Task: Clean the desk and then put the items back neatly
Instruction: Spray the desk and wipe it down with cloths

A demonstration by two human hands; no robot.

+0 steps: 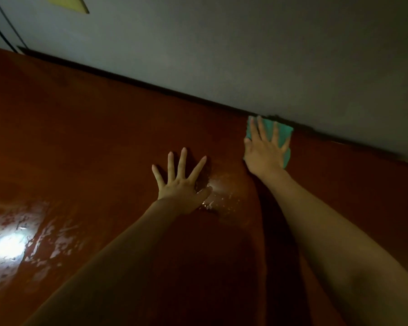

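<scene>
On the desk (85, 128), at left, a bright wet glare is seen | mid-frame the left hand (181, 182) is laid flat, fingers straight and spread wide, nothing held | at right the right hand (265, 149) is pressed with straight fingers onto the teal cloth (283, 132), set by the wall (245, 48), its long axis running toward it.

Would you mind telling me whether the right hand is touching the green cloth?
Touching. The head view shows the right hand lying flat on the green cloth, fingers spread across it, against the desk.
</scene>
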